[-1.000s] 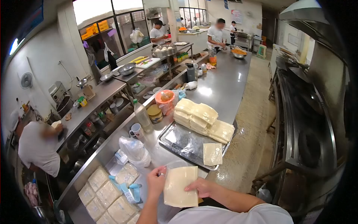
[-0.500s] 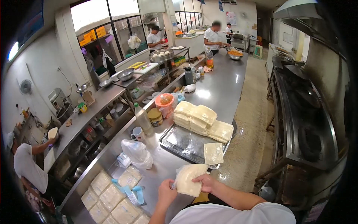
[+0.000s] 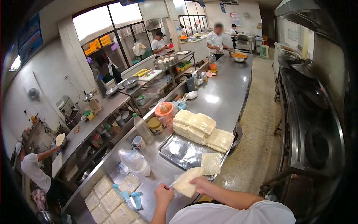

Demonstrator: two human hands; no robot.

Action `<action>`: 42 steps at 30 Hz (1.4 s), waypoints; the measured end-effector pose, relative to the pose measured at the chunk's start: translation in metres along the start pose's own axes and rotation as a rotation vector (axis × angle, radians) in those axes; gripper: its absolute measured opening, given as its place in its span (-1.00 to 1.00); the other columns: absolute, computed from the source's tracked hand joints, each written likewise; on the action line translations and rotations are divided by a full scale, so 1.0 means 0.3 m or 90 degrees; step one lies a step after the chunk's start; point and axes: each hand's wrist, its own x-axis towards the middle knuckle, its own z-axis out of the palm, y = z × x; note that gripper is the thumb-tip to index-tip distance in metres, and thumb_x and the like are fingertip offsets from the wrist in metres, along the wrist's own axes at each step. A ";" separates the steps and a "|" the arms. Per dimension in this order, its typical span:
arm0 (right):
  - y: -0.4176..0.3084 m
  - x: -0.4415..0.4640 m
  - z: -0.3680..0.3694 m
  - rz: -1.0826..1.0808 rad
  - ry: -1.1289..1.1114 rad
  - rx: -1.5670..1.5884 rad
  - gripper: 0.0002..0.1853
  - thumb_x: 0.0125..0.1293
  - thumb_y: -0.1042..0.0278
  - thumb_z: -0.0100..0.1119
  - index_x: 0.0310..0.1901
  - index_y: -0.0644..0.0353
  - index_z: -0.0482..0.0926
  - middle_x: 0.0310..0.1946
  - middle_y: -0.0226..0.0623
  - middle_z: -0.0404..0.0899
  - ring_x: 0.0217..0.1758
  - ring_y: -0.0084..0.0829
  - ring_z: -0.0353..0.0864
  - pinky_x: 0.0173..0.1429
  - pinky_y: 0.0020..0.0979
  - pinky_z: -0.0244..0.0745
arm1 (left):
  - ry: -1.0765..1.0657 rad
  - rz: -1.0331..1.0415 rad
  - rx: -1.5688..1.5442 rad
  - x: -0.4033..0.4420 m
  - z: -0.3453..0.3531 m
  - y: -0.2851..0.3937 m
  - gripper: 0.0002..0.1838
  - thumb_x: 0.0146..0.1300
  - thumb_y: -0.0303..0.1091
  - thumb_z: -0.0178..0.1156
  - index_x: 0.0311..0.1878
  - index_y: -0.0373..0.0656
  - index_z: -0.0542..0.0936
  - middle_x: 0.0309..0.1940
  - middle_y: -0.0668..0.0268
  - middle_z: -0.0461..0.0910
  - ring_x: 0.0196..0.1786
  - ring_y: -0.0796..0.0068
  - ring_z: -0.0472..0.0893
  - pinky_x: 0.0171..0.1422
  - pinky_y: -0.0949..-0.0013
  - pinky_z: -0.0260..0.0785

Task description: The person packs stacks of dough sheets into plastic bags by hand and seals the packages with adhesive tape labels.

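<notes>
I logged one pack of pale sheets (image 3: 186, 183), held above the near counter (image 3: 159, 168), just beside the metal tray (image 3: 179, 149). Right hand (image 3: 203, 185): gripped the pack's right side, thumb on top. Left hand (image 3: 164, 194): closed at its left corner; I could not tell what the fingers pinched. On the tray, far side: stacked pile (image 3: 195, 123). Near left: flat packets (image 3: 112, 201), blue strip (image 3: 137, 201).

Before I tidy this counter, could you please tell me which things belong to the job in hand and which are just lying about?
Likely the job: held sheets, stacked sheets, tray, flat packs.
Probably just lying about: mug, green-capped bottle, jar.
</notes>
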 end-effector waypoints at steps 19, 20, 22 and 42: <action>0.114 0.134 0.013 -0.105 -0.017 -0.153 -0.52 0.14 0.78 0.15 0.16 0.45 0.51 0.07 -0.01 0.61 0.13 -0.03 0.64 0.18 -0.01 0.58 | -0.037 0.094 -0.065 -0.161 0.095 0.046 -0.83 0.02 -0.35 0.36 -0.46 -0.20 0.57 -0.58 0.04 0.63 -0.47 0.04 0.67 -0.27 0.12 0.53; 0.157 0.149 -0.014 -0.149 -0.044 -0.193 -0.55 0.12 0.75 0.18 0.11 0.46 0.55 0.02 -0.02 0.65 0.08 -0.07 0.67 0.14 -0.07 0.58 | -0.030 0.080 -0.055 -0.159 0.085 0.041 -0.82 0.03 -0.33 0.36 -0.43 -0.21 0.57 -0.55 0.03 0.64 -0.44 0.01 0.67 -0.25 0.08 0.52; 0.184 0.136 -0.027 -0.201 -0.073 -0.286 -0.59 0.11 0.67 0.22 0.06 0.44 0.60 -0.05 -0.02 0.69 0.03 -0.11 0.70 0.10 -0.14 0.58 | -0.010 0.061 -0.038 -0.147 0.060 0.026 -0.81 0.05 -0.32 0.36 -0.37 -0.22 0.59 -0.50 0.01 0.65 -0.40 -0.01 0.68 -0.23 0.05 0.51; 0.309 -0.015 0.006 -0.215 -0.255 -0.632 -0.37 0.13 0.67 0.18 0.31 0.26 0.43 0.14 -0.20 0.59 0.23 -0.30 0.54 0.31 -0.24 0.42 | 0.078 0.299 -0.025 0.005 -0.002 0.039 -0.87 0.17 -0.43 0.30 -0.22 -0.07 0.76 -0.38 0.20 0.67 -0.34 0.08 0.68 -0.24 0.14 0.54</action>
